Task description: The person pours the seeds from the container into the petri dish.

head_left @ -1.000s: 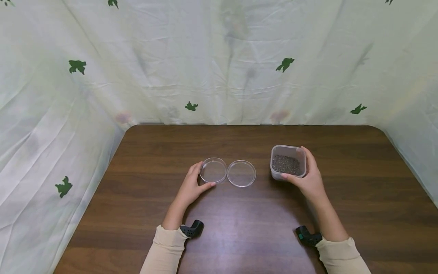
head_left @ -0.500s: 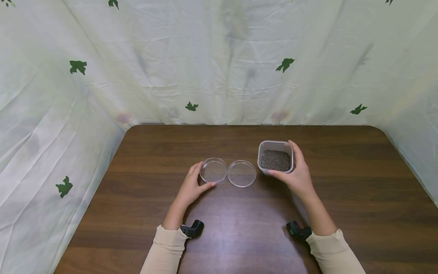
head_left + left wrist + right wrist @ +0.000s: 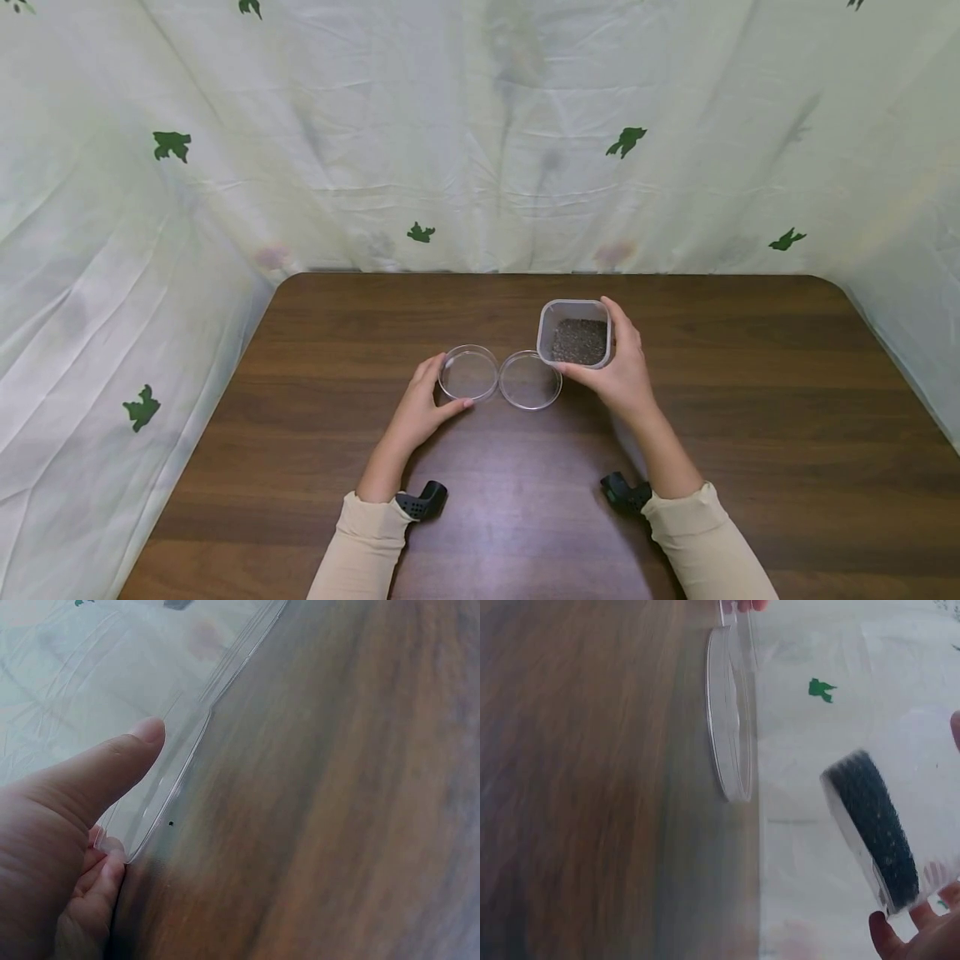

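In the head view my left hand (image 3: 417, 410) grips the left clear petri dish (image 3: 469, 374), its thumb at the near rim and its fingers at the far left side. Touching that dish or nearly so, a second clear petri dish (image 3: 531, 385) lies flat to the right. My right hand (image 3: 624, 379) holds a square clear plastic tub (image 3: 547, 325) by its right side, above the table and partly over the second dish's far edge. Dark, seed-like grains (image 3: 580, 342) cover the tub's bottom. The right wrist view shows the tub (image 3: 855, 836) raised and tilted, grains settled along its base.
A brown wood-grain table (image 3: 517, 525) carries everything. Behind and beside it hangs a pale cloth (image 3: 480, 142) with green leaf shapes. Black wrist cameras (image 3: 423, 501) sit on both forearms. One tiny dark speck (image 3: 171, 823) lies near the left dish.
My right hand has carried the tub leftward and slightly away from me, from right of the dishes to over the second dish's far edge. The left hand and both dishes have stayed put.
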Demonstrator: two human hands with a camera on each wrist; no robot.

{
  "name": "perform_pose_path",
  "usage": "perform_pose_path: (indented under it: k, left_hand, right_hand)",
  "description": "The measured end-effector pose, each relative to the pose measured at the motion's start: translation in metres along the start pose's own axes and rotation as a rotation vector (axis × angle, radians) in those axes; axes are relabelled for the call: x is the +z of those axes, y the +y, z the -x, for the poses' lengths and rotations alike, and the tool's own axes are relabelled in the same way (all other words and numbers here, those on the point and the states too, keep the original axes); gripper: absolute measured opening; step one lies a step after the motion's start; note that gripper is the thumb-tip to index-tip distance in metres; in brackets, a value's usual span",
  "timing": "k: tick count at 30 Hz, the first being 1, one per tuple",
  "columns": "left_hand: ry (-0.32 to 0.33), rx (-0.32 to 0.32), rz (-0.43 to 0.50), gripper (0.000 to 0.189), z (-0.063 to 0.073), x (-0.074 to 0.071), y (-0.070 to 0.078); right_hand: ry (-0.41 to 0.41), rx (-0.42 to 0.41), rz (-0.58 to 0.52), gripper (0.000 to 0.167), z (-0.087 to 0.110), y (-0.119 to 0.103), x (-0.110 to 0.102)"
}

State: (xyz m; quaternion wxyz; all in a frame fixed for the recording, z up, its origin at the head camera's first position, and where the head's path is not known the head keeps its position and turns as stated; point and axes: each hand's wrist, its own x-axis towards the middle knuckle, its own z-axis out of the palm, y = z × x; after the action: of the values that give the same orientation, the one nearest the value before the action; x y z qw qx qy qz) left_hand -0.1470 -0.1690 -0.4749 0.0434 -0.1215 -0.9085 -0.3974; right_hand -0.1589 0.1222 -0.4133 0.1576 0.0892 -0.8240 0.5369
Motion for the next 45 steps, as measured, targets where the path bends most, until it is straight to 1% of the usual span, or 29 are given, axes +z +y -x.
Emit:
perform_pose_path:
  k: [5, 13, 17, 23, 26, 31, 37, 45]
  left_hand:
    - [-0.002, -0.003, -0.001, 0.086, 0.001, -0.001, 0.000]
    - [-0.006, -0.006, 0.001, 0.085, 0.001, -0.002, 0.002]
    - [-0.003, -0.002, 0.002, 0.085, 0.001, -0.002, 0.002]
    - [-0.003, -0.002, 0.002, 0.084, 0.001, -0.001, 0.001]
    - [-0.003, -0.005, 0.003, 0.084, 0.001, -0.001, 0.002]
    - [0.002, -0.003, 0.005, 0.084, 0.001, -0.001, 0.002]
    - [0.013, 0.007, 0.008, 0.083, 0.000, 0.000, 0.002]
    - [-0.001, -0.007, 0.020, 0.083, 0.000, -0.001, 0.002]
  right_hand:
    - [-0.003, -0.013, 0.029, 0.102, -0.003, -0.004, 0.010]
    - [-0.009, -0.070, 0.071, 0.104, -0.006, -0.007, 0.024]
    - [-0.013, -0.113, 0.106, 0.104, -0.008, -0.009, 0.031]
    - [-0.021, -0.200, 0.184, 0.104, -0.011, -0.010, 0.041]
    - [-0.032, -0.235, 0.202, 0.104, -0.012, -0.010, 0.046]
    - [-0.042, -0.272, 0.220, 0.104, -0.013, -0.010, 0.052]
    - [-0.052, -0.317, 0.270, 0.104, -0.013, -0.011, 0.057]
    - [-0.064, -0.382, 0.322, 0.104, -0.014, -0.014, 0.061]
